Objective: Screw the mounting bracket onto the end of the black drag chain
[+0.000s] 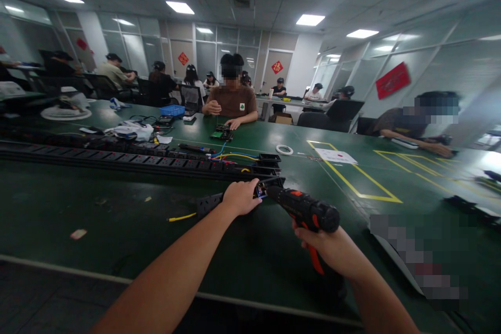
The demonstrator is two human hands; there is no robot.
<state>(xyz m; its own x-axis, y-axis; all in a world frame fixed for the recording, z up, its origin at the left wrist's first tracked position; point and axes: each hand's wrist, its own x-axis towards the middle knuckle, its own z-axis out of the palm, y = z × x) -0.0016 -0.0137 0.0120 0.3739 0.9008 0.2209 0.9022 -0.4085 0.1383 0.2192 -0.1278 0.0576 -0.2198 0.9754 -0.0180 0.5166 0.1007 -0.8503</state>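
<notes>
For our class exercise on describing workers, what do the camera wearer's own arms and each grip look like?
The left grip and right grip are bare, gloveless hands. The left forearm and right forearm show no sleeve, watch, cable or marking. Some fingers are hidden, so rings can't be judged.

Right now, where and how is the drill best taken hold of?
Probably by the handle of the drill, from the near right side, as the right hand holds it. The handle slants downward toward the camera, so a hand can wrap it; the narrow nose points left and away, close to the black strip under the left hand, so it is better left free.
</notes>
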